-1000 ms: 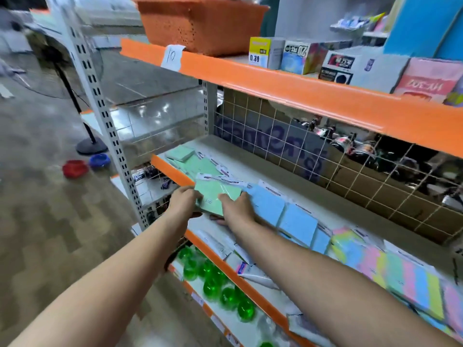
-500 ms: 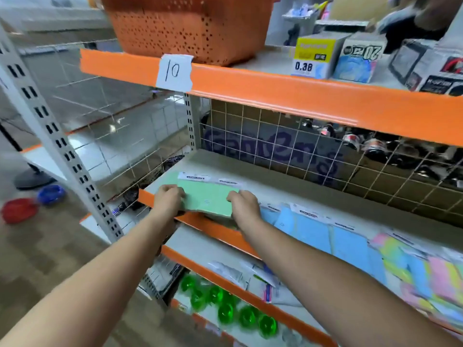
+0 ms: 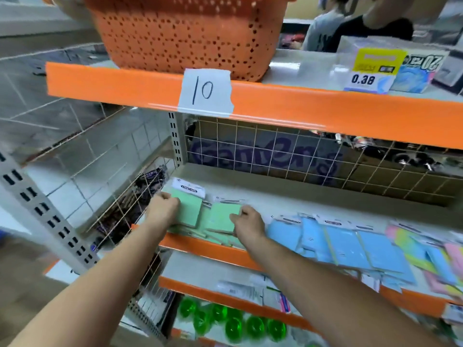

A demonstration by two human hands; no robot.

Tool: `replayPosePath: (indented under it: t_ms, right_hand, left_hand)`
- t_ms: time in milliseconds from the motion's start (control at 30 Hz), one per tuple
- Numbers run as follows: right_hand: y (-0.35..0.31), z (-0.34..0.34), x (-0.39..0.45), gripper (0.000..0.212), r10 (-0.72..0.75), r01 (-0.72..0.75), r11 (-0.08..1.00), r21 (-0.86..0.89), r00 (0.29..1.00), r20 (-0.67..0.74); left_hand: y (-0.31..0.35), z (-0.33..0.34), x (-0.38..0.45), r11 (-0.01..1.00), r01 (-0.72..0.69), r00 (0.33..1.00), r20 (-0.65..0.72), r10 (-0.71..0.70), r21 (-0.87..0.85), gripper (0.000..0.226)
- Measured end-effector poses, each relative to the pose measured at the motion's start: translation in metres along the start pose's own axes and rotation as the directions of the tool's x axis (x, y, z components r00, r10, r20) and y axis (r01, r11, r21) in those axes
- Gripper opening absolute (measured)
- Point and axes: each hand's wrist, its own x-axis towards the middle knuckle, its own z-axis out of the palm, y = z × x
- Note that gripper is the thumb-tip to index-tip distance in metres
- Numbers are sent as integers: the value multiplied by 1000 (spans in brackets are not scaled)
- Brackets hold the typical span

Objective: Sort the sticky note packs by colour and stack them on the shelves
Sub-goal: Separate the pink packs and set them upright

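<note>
Both hands on green packs, centre-left of the frame.
Left hand [image 3: 162,209] grasps one green pack [image 3: 189,209]; right hand [image 3: 246,221] grasps another [image 3: 224,216], side by side atop more green ones on the shelf [image 3: 325,200]. Blue packs [image 3: 350,246] lie to the right.
</note>
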Motion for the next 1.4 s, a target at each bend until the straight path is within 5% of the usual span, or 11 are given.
replayPosePath:
  t_ms: [267, 533, 1400]
  right_hand:
    - [-2, 12, 1, 37, -81, 45, 957, -286, 990, -113]
    - [0, 7, 4, 35, -139, 77, 871, -484, 986, -93]
    - [16, -69, -20, 17, -163, 123, 967, -223, 971, -172]
  left_hand:
    - [-2, 6, 10, 913, -69, 997, 67, 46, 402, 24]
    - [-5, 6, 6, 749, -171, 979, 26, 201, 640, 43]
    - [30, 70, -52, 814, -331, 942, 110, 318, 477, 26]
